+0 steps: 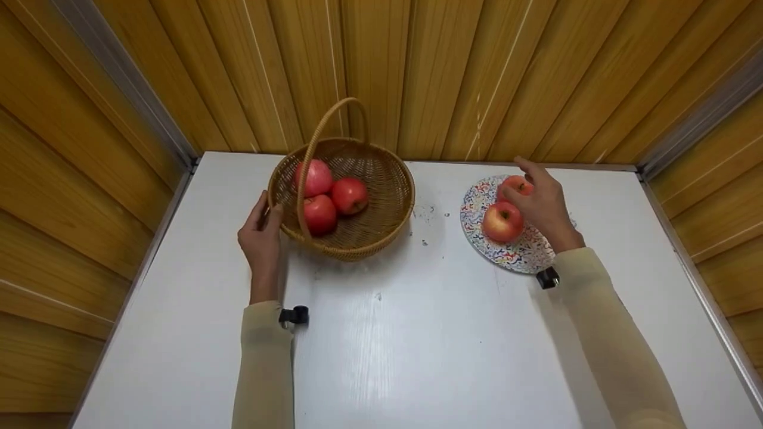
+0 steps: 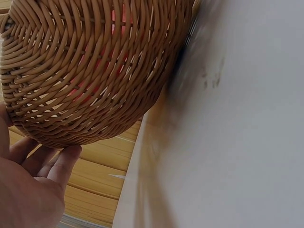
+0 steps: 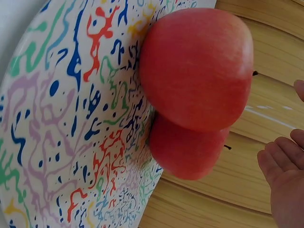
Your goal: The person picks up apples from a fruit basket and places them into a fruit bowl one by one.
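Note:
My left hand (image 1: 261, 239) grips the near left rim of a brown wicker basket (image 1: 390, 223), with the fingers on its outer wall (image 2: 95, 90). Three red apples lie inside, toward the left, beneath an arched handle (image 1: 310, 149). On the right, a round plate (image 1: 477, 208) with multicoloured squiggles carries two more apples. The nearer one (image 1: 502, 223) partly covers the farther apple (image 3: 190, 152) in the right wrist view. Over the plate hovers my right hand (image 1: 545, 205), thumb and fingers spread beside the apples; a gap shows between hand and fruit in its wrist view (image 3: 289, 190).
Basket and plate stand toward the back of a white table (image 1: 381, 345). Yellow wood-look panels (image 1: 441, 77) rise behind it and at both sides. A few small dark marks (image 1: 424, 242) dot the surface between basket and plate. Each wrist carries a small black camera (image 1: 295, 316).

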### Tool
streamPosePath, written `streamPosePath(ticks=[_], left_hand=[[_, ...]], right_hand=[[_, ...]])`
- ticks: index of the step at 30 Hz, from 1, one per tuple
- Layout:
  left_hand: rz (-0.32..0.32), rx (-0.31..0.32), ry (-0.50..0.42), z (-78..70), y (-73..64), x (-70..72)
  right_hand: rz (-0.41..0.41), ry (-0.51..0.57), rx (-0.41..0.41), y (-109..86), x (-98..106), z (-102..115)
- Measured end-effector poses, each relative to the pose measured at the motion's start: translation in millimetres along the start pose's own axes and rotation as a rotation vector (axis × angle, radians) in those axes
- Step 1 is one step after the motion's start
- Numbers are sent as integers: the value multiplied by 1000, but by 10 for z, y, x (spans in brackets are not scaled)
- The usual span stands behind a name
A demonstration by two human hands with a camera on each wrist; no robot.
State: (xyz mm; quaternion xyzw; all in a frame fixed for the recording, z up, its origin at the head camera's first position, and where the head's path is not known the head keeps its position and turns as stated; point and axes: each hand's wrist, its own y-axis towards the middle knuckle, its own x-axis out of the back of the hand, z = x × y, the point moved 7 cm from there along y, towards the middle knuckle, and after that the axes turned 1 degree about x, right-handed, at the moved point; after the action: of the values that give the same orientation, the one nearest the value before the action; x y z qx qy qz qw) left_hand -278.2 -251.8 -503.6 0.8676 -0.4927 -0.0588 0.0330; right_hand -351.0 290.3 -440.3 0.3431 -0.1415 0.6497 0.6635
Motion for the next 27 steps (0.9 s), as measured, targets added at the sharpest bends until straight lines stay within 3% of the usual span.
streamPosePath(ticks=[8,14,21,27], left_hand=[[18,20,7,-294,-148,-41],[28,14,2,-290,-154,-37],[30,23,-4,-281,-155,-34],[15,26,-24,-290,-158,-35]], right_hand=[[55,-16,6,-30,-234,212],[96,-3,95,-42,-476,500],[100,98,115,-31,-698,747],[81,110,256,-21,-865,1022]])
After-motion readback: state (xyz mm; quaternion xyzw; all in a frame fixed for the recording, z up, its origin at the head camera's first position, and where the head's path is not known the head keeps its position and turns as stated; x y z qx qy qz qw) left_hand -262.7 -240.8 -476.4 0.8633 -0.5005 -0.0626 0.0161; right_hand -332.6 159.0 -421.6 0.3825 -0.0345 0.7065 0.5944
